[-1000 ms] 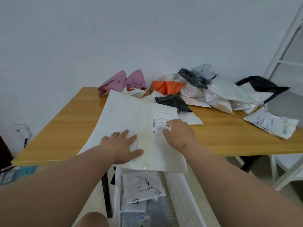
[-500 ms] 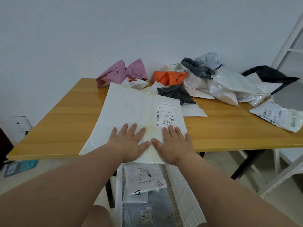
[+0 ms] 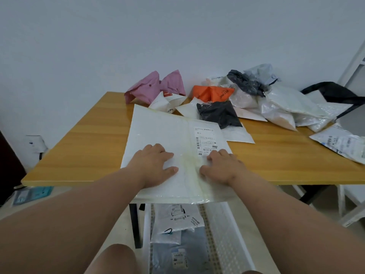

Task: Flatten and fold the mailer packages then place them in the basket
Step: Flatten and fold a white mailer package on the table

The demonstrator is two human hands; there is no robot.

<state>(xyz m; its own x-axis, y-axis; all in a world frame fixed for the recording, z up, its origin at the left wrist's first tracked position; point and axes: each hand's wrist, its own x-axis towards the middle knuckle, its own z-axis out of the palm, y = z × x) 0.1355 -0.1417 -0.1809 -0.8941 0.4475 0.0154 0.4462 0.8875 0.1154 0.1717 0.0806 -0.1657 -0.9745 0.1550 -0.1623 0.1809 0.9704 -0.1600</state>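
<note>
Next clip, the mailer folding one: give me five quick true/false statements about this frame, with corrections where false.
1. Both hands rest on the large white mailer. True: left hand, right hand.
2. The white mailer lies wholly on the table. False: its near edge overhangs the table.
3. The basket holds no mailers. False: several lie in it.
4. An orange mailer lies among the pile at the back. True.
5. The pink mailer is folded flat. False: it is crumpled and puffed up.

Basket (image 3: 223,234) cut off at bottom edge, label (image 3: 205,141) txt too small to read
</note>
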